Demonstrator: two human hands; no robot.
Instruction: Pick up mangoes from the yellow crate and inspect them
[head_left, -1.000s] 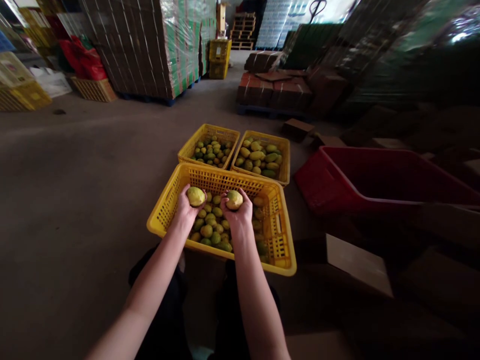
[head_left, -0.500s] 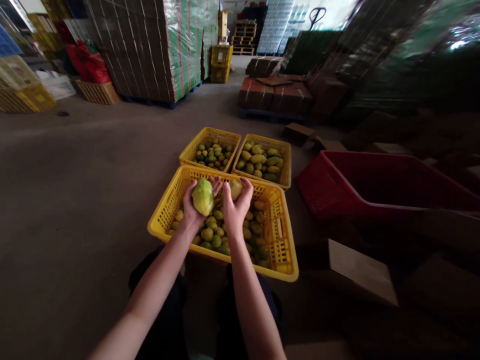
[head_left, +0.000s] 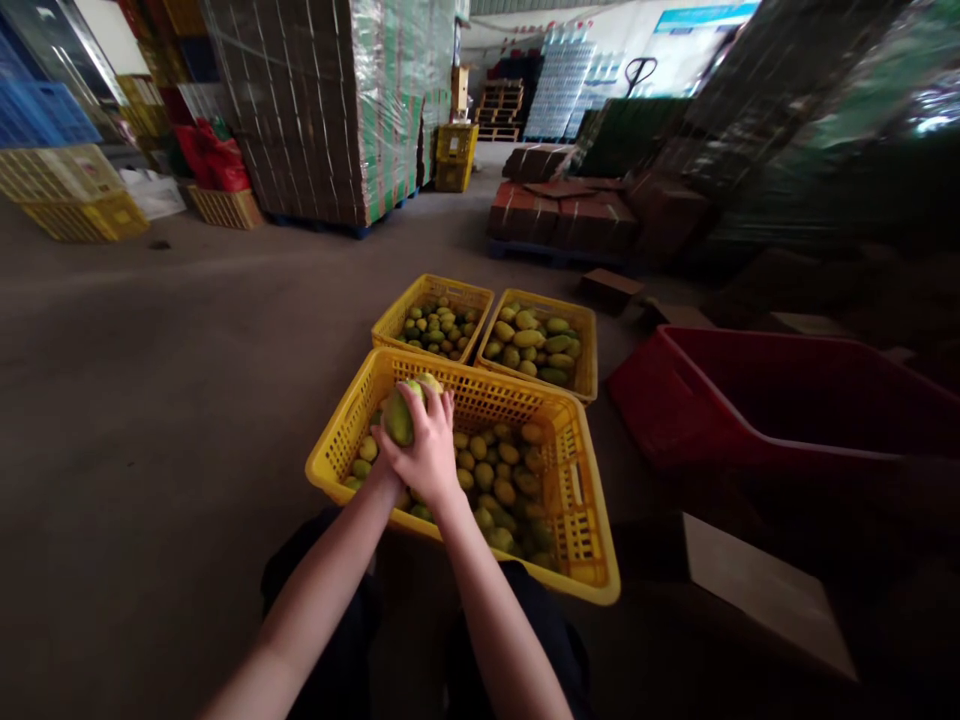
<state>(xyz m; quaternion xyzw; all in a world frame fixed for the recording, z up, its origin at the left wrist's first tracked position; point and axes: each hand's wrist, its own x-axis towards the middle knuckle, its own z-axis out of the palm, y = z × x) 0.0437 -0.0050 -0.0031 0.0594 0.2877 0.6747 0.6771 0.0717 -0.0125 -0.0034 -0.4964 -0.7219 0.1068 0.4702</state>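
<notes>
Two mangoes are together in my hands above the near yellow crate (head_left: 592, 560). The green mango (head_left: 397, 420) rests in my left hand (head_left: 382, 465), which is mostly hidden under my right hand. Behind it shows the top of a yellowish mango (head_left: 430, 382). My right hand (head_left: 426, 445) lies across the left one, its fingers curled over the fruit. Many smaller green and yellow mangoes (head_left: 491, 475) lie in the crate below.
Two more yellow crates of mangoes, one on the left (head_left: 382, 325) and one on the right (head_left: 589, 355), stand just beyond. A red tub (head_left: 645, 400) and a cardboard box (head_left: 757, 590) are at the right. Wrapped pallet stacks (head_left: 300, 110) rise behind.
My right hand has moved left with the yellowish mango, from beside the left hand to over it. The view has tilted up slightly, so the crates appear lower.
</notes>
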